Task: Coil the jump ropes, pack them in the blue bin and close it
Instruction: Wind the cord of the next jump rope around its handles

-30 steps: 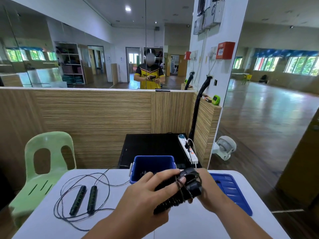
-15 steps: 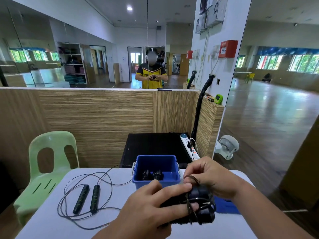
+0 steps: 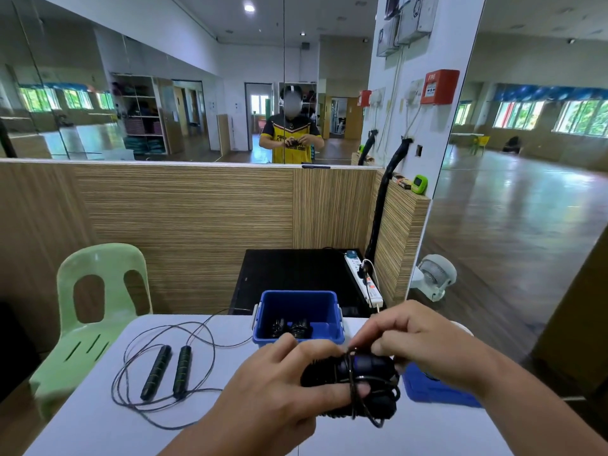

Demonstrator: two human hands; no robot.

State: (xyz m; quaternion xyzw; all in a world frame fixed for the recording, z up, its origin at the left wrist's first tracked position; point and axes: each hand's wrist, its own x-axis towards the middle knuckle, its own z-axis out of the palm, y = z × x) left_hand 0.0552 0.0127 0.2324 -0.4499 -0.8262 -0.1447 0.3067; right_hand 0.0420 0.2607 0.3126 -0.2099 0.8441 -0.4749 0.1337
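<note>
My left hand (image 3: 283, 386) grips the black handles of a coiled jump rope (image 3: 362, 386) just above the white table. My right hand (image 3: 418, 343) pinches the thin cable wound around those handles. Behind the hands stands the open blue bin (image 3: 297, 337) with black rope handles lying inside it. A second jump rope (image 3: 171, 370) lies uncoiled on the table to the left, its two black handles side by side inside loose cable loops. The blue lid (image 3: 434, 390) lies flat on the table at the right, partly hidden under my right wrist.
A green plastic chair (image 3: 95, 311) stands left of the white table (image 3: 98, 426). A black cabinet (image 3: 292, 274) with a power strip (image 3: 365, 281) sits behind the bin, against a wood-panelled wall with mirrors above. A small white fan (image 3: 434, 278) sits on the floor at the right.
Both hands have shifted down and right with the rope bundle. My right hand came over the top of the handles and now pinches the cable wrapped around them.
</note>
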